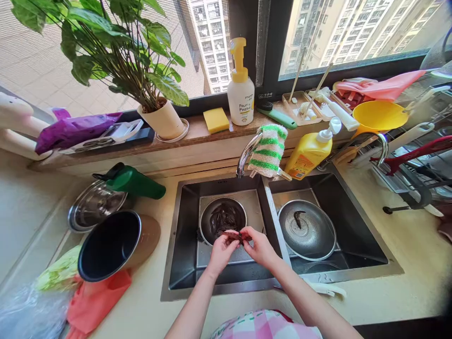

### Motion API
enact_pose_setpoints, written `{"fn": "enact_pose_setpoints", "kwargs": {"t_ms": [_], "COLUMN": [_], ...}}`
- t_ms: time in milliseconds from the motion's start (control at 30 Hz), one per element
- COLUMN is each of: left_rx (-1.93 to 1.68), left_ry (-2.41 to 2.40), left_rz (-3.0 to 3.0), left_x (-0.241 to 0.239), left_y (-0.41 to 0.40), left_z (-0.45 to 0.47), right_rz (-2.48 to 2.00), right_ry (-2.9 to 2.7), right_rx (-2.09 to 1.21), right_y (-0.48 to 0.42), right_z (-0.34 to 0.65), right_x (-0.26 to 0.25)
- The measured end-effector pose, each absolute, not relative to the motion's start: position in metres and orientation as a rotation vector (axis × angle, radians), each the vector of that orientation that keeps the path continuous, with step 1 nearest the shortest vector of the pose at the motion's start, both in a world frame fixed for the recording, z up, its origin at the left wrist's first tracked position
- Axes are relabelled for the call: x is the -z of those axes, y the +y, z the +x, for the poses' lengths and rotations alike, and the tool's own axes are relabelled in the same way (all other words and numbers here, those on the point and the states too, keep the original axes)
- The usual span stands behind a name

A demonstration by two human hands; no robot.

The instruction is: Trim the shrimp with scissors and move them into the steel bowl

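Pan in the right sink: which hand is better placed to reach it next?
Probably the right hand: it is nearer that pan than the left hand is, though both hold a dark piece.

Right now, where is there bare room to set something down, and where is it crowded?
Counter is bare right of the sink, short of the rack, and in a narrow strip between the dark pot and sink. The windowsill is crowded with flowerpot, sponge and bottle; left hand and right hand crowd the left pan.
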State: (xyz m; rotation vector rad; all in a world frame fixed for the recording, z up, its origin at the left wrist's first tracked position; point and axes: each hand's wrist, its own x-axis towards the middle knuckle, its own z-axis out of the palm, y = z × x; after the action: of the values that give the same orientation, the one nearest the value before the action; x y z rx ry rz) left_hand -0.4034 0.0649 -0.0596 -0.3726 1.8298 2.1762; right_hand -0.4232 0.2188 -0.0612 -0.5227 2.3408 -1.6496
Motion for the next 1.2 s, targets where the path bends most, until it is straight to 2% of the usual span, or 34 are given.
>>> {"fn": "enact_pose_setpoints", "kwargs": {"t_ms": [333, 567, 900, 1200], "left_rx": [-2.143, -1.928, -2.131, -2.152], "left_ry": [1.849, 2.093, 1.685, 1.644], "left_rz": [-0.355, -0.148, -0.351, -0.441], "left_x": [0.062, 0.068, 0.062, 0.063], "left_y": [0.067, 0.067, 0.075, 0.074], "left_z": [-0.399, -0.397, -0.396, -0.397], "right_rz": [-0.531, -0.375, -0.063, 0.175], "right_ry": [2.405, 2.524, 2.274, 2.151], "right_rx": [1.555, 1.507, 1.827, 1.976], "right_y": [0.22, 0.217, 0.214, 0.228], "right_z": [-0.416, -0.411, -0.411, -0.41], "right_x": [0.056, 0.062, 0.065, 0.077]}}
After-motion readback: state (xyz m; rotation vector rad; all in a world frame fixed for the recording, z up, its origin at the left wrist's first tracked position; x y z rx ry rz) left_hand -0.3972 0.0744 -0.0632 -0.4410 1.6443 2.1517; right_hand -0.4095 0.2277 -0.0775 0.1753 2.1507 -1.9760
